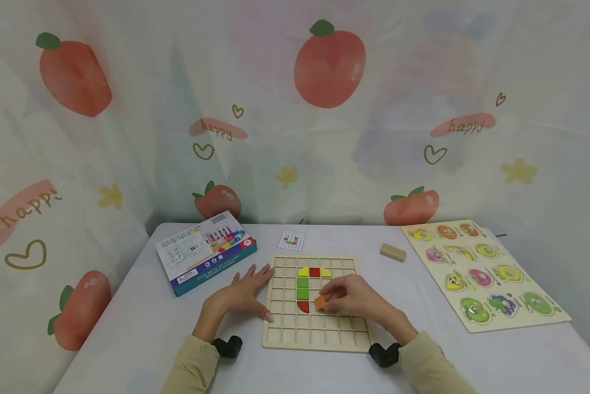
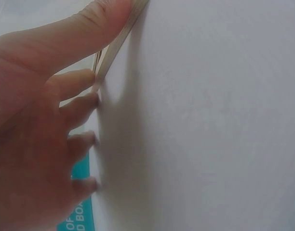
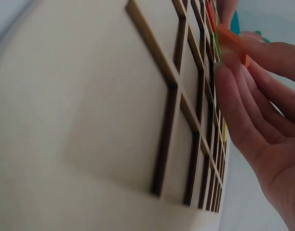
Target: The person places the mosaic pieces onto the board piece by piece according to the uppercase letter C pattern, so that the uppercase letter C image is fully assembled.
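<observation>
A wooden grid board (image 1: pixel 319 339) lies on the table with coloured pieces set in its squares. Two green squares (image 1: pixel 302 288) form a column, with a red rounded piece (image 1: pixel 302 306) below. A red square (image 1: pixel 314 272) sits between two yellow rounded pieces along the top. My right hand (image 1: pixel 351 298) pinches an orange block (image 1: pixel 320 302) between thumb and fingers, close over the grid just right of the red rounded piece. My left hand (image 1: pixel 243 295) rests at the board's left edge, fingers spread; in the left wrist view its thumb (image 2: pixel 106 19) lies on the rim.
Behind the board lies a small pattern card (image 1: pixel 291 241). A boxed set (image 1: pixel 206 251) is at the back left. To the right are a wooden block (image 1: pixel 393 252) and a fruit puzzle board (image 1: pixel 487 273). A printed curtain (image 1: pixel 324 148) hangs behind the table.
</observation>
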Demonstrator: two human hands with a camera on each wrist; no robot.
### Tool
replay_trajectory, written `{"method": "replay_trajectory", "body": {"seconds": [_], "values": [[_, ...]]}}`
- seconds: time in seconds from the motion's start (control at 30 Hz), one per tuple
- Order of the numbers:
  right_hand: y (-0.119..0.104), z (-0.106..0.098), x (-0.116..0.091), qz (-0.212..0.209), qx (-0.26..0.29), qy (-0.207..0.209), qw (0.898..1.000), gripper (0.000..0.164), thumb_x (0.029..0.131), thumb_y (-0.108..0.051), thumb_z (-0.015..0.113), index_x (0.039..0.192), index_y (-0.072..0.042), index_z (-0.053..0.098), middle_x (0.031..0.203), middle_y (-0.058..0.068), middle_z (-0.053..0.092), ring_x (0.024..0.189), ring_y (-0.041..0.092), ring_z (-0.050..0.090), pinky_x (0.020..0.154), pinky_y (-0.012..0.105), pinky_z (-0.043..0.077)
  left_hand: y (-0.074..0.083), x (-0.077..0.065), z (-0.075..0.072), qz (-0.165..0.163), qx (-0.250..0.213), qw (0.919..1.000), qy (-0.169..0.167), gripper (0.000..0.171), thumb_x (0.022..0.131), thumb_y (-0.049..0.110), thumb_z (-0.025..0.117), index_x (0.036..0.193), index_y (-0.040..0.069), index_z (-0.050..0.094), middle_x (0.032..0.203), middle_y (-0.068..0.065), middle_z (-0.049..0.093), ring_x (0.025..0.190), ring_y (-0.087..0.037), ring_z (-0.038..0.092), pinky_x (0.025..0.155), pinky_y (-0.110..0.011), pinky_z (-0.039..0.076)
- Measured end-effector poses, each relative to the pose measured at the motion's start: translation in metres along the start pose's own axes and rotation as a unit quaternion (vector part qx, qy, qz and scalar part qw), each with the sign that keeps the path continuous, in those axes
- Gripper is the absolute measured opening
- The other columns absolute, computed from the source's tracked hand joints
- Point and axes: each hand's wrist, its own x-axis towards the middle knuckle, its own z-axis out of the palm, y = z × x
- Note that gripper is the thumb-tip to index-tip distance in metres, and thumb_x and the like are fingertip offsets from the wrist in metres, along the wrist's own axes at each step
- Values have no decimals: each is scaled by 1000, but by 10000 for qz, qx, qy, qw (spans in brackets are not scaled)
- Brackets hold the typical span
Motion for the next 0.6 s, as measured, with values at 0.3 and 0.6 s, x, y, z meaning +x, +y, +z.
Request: {"method": "replay_trajectory", "body": {"seconds": [0.3, 0.6], "values": [[-5, 8, 6, -214, -538, -74, 9983, 18, 84, -12, 86, 98, -5, 76, 84, -3, 70, 75, 10, 62, 67, 20, 53, 1, 0, 0, 31, -22, 10000, -14, 107, 76, 36, 91, 163, 15, 32, 173, -7, 20, 161, -38, 2, 126, -66, -3], [-7, 11, 5, -210, -792, -156, 9965, 15, 85, -8, 84, 98, -6, 77, 82, -4, 67, 76, 11, 58, 66, 20, 51, 0, 0, -2, 12, 13, 10000, -39, 108, 76, 37, 90, 163, 16, 31, 173, -6, 19, 161, -38, 1, 125, -67, -3]]}}
